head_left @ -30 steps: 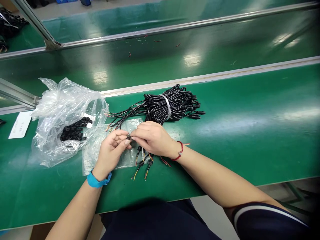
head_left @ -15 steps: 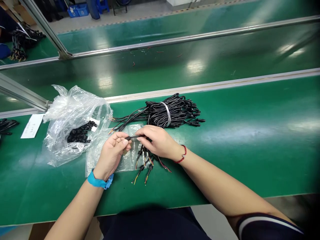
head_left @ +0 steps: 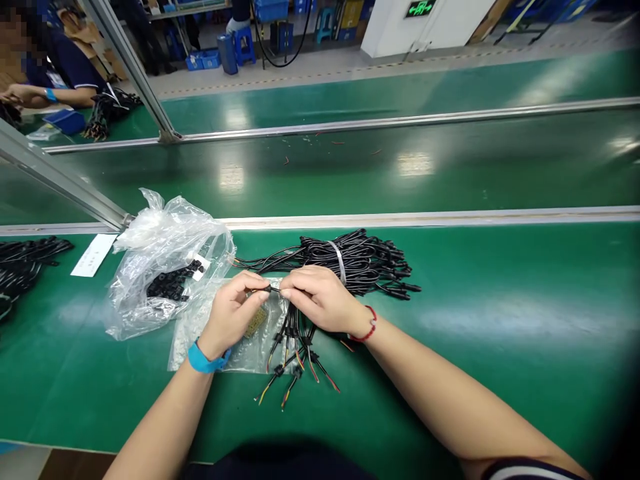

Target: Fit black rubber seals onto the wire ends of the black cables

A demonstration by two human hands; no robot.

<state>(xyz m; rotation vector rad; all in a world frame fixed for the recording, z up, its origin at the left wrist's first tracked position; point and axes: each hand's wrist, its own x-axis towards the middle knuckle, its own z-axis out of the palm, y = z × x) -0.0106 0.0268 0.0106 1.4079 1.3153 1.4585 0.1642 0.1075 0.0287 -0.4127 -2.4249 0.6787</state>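
Above the green surface [head_left: 525, 287], near the middle of the view: left hand [head_left: 233, 317] and right hand [head_left: 325, 303] close together, fingertips [head_left: 260, 283] facing across a narrow gap, with one thin black cable [head_left: 277, 291] stretched between. Left forearm [head_left: 165, 417] angled steeply up from the lower edge, blue band [head_left: 203, 361] at the wrist; fingers [head_left: 250, 281] bent forward, pinching against the thumb [head_left: 255, 301] a small black collar [head_left: 269, 289] on the cable. Right forearm [head_left: 440, 387] slanted in from the lower right corner, red bracelet [head_left: 371, 325] at the wrist; back of the hand upward, fingers curled, cable gripped between forefinger and thumb just beside the collar. Below the right hand, several loose cable ends [head_left: 297, 375] with black collars [head_left: 279, 371] and thin red and yellow wires [head_left: 286, 399], fanned toward the near edge of the surface. Beyond the right hand, banded bundle of black cables [head_left: 370, 263], plugs [head_left: 413, 289] pointing right. Under the left hand, flat clear bag [head_left: 193, 333]; farther left, crumpled clear bag [head_left: 175, 227] with small black parts [head_left: 170, 283] inside; beside it, white card [head_left: 94, 255].
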